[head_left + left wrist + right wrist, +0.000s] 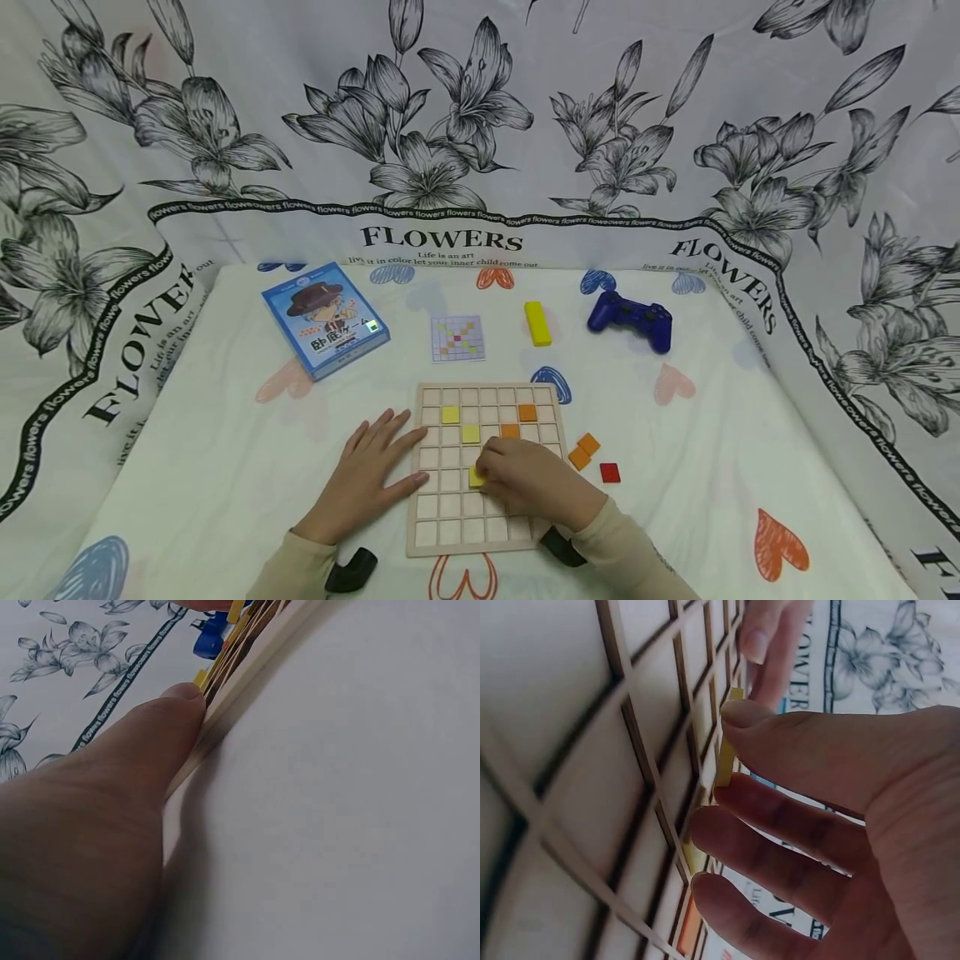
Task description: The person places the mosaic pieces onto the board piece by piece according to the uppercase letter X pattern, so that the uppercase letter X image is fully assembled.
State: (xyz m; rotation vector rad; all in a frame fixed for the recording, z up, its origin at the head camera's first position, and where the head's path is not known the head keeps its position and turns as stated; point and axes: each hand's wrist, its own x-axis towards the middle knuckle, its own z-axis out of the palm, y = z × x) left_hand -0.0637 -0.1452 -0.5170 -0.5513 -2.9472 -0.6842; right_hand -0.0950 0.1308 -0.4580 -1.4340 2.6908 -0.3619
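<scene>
A wooden grid board (437,507) lies on the cloth in front of me. My right hand (536,479) is over its middle, pinching a small yellow square tile (727,754) between thumb and index finger, tilted on edge above a cell in the right wrist view. The left hand (367,475) lies with fingers spread, its fingertips and thumb at the board's left edge. Two yellow tiles, one in the top row (450,414) and one in the second row (470,433), sit in cells. To their right are orange tiles (527,412); the right hand hides part of the grid.
Right of the board lie loose orange tiles (588,443) and a red tile (610,472). Beyond it are a blue box (330,321), a card with a coloured grid pattern (458,338), a yellow block (537,323) and a blue game controller (630,321). A flower-printed curtain (480,117) surrounds the surface.
</scene>
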